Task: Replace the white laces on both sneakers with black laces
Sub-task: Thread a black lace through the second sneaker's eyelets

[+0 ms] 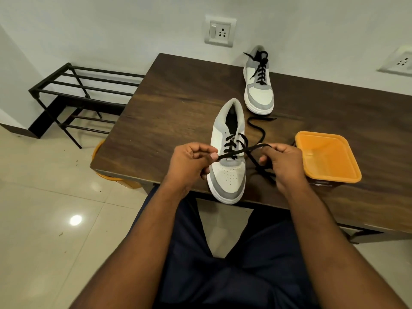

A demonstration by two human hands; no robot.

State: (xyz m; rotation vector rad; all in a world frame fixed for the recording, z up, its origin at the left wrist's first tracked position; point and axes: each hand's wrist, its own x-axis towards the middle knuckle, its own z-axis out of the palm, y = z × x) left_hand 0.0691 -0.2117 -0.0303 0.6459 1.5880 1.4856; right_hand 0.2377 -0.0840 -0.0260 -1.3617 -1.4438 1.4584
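From the head view, I have the near sneaker standing at the front edge of the surface, toe toward me and just overhanging that edge, with a black lace already crossed through its lower eyelets while the upper ones near the collar look bare. My left hand has its fingers pinched together on one end of that lace, drawn out to the left of the shoe; my right hand has its fingers curled round the other run, which crosses over the first and trails back toward the middle of the surface in a loose loop. The far sneaker sits toward the back edge, by the wall, laced in black up to its collar, so I judge the first shoe finished and this one about half threaded. No white lace shows anywhere I can see. An orange container stands at the front edge just right of my right hand. Next, I reckon, comes feeding a lace tip through the next free eyelet, which calls for a fine pinch close to the tip and even tension on both ends.
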